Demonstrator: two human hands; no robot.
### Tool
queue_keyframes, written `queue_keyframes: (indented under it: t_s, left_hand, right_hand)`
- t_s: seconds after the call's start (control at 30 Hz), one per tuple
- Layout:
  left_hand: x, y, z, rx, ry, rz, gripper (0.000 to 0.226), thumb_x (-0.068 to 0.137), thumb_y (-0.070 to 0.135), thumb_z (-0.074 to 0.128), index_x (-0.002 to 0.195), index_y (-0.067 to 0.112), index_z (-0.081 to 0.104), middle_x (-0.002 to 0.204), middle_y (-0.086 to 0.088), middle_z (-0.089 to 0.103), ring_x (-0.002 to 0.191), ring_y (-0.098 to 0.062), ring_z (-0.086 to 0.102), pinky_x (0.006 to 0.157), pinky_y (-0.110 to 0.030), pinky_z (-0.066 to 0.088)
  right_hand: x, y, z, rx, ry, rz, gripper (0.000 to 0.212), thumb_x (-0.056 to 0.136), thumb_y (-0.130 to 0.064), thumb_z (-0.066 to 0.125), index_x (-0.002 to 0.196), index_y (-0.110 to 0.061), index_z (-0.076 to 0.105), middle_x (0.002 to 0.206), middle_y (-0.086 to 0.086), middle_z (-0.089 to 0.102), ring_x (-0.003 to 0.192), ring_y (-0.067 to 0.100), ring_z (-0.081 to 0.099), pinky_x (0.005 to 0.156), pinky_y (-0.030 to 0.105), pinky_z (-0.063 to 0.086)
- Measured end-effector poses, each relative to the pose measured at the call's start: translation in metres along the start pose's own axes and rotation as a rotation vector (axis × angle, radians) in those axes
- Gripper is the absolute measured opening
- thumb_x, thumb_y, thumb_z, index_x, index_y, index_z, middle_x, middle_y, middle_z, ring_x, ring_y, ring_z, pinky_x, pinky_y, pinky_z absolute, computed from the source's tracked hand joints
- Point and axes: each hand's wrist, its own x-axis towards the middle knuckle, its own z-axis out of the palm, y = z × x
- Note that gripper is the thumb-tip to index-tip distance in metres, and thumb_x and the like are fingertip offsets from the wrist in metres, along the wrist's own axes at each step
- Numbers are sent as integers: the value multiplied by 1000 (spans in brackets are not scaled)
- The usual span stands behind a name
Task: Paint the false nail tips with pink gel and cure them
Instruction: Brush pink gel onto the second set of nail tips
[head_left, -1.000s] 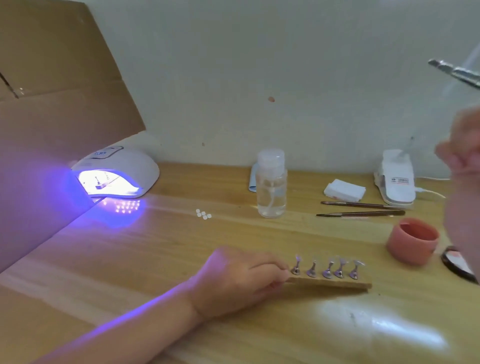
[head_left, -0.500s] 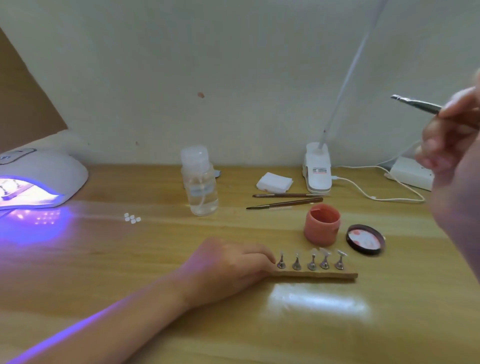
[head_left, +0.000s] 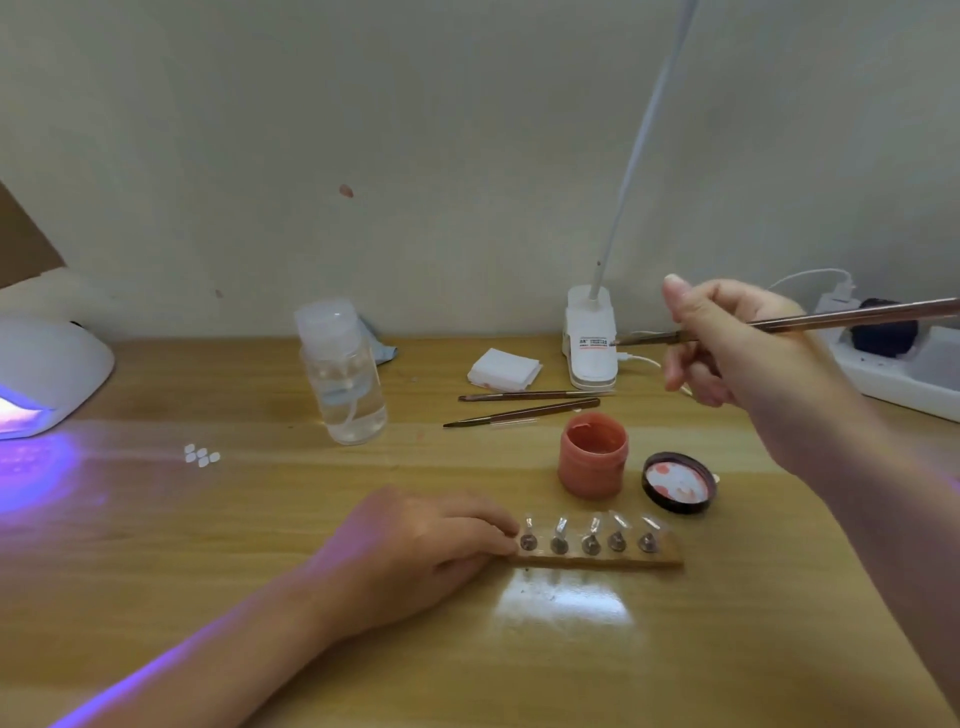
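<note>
A wooden strip carries several clear false nail tips on small metal stands. My left hand holds the strip's left end, fingers curled round it. Behind the strip stands an open pink gel pot, its dark lid lying upturned to the right. My right hand pinches a thin nail brush in the air above and right of the pot, bristle end pointing left. The white curing lamp glows violet at the left edge.
A clear liquid bottle, a folded white pad, two more brushes and a clip lamp base sit behind. A few loose nail tips lie left of the bottle. A power strip lies at the right edge.
The view has swung right, so the curing lamp slid to the left edge. My right hand came down into view with the brush. The left hand stays on the strip.
</note>
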Motion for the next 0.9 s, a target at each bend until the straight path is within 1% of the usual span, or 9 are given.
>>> queue_keyframes:
  t_s: [0.1,0.17,0.27,0.37,0.53,0.6,0.73,0.83,0.9]
  left_hand:
    - [-1,4,1,-89,12,-94,14,75,19,67,88,26,70,98,19,67,63,19,45,56,-1,36]
    - [-2,6,2,-142,-16,-233,21,73,41,65,92,37,60,93,27,60,55,10,43,53,-4,34]
    - [4,7,7,-146,-34,-378,29,65,61,65,87,50,50,89,38,49,65,6,48,58,-7,36]
    - [14,10,11,-144,-54,-408,24,70,53,68,88,50,52,95,40,46,76,13,47,62,-5,35]
    - [24,9,18,-190,-27,-460,21,72,47,70,90,37,63,87,22,54,71,6,48,56,-10,32]
    - [27,10,20,-212,-11,-480,17,71,46,71,85,41,62,87,22,55,71,7,48,57,-10,32]
    - [28,13,24,-220,15,-502,18,69,49,69,73,53,52,91,28,53,70,10,48,56,-9,33]
    - [26,12,27,-233,30,-515,15,69,50,69,77,52,56,92,29,52,68,6,48,57,-11,34]
    - [25,11,28,-249,44,-528,15,69,50,69,80,47,60,91,29,53,67,3,48,57,-13,34]
  right_hand:
    - [-1,2,2,-93,-10,31,35,83,-45,56,71,-13,49,45,3,59,34,7,35,42,21,30]
    - [-2,6,4,-173,17,6,41,77,-50,60,62,-14,47,43,1,57,34,4,38,43,17,32]
    - [1,16,6,-275,96,-66,45,75,-46,67,53,-14,45,37,-8,45,36,0,37,47,18,32]
    - [5,25,7,-350,99,-77,45,73,-41,73,52,-12,46,35,-11,39,36,1,36,42,14,31]
    - [9,35,11,-393,44,-38,40,71,-29,79,54,-11,48,33,-19,45,38,-8,43,35,7,30]
    - [9,38,13,-403,32,-42,39,70,-26,80,53,-11,49,36,-17,49,41,-11,45,36,7,31]
    - [8,41,17,-495,30,-71,39,67,-32,81,49,-14,51,47,-7,52,44,-1,46,41,14,34]
    - [9,43,20,-528,31,-87,40,66,-33,81,47,-17,50,46,-7,50,46,-1,48,48,20,35]
    - [9,45,22,-557,39,-101,42,67,-33,81,45,-18,49,44,-8,51,47,-4,49,45,15,33]
